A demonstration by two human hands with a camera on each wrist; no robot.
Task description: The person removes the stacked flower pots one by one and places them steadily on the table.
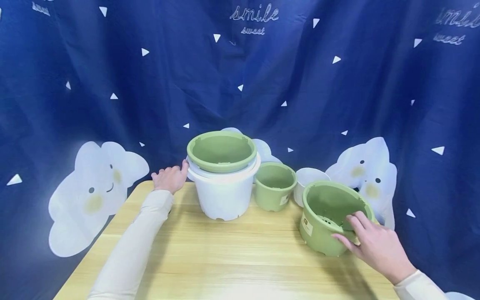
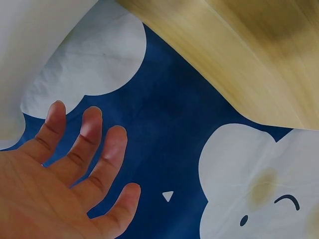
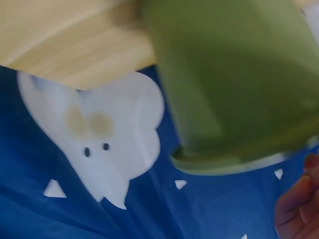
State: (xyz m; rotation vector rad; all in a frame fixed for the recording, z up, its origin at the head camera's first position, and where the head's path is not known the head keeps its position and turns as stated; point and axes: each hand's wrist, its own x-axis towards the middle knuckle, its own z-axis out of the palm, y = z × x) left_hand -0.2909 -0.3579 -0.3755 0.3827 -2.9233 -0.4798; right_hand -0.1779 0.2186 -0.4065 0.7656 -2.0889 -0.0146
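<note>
At the right of the table, my right hand (image 1: 378,246) pinches the near rim of a green flowerpot (image 1: 318,233), fingers over the inside and thumb outside. The pot tilts a little, and drainage holes show in its bottom. The right wrist view has the same green flowerpot (image 3: 239,89) large and blurred, with curled fingers (image 3: 294,199) by its rim. My left hand (image 1: 170,178) is beside the rim of a large white flowerpot (image 1: 225,196); whether the thumb touches it I cannot tell. In the left wrist view the left hand's fingers (image 2: 112,149) are spread and hold nothing.
Another green flowerpot (image 1: 222,150) sits nested in the white one. A smaller green flowerpot (image 1: 273,193) and a small white pot (image 1: 301,189) stand to its right. The wooden table (image 1: 210,258) ends at a blue curtain (image 1: 240,62) behind.
</note>
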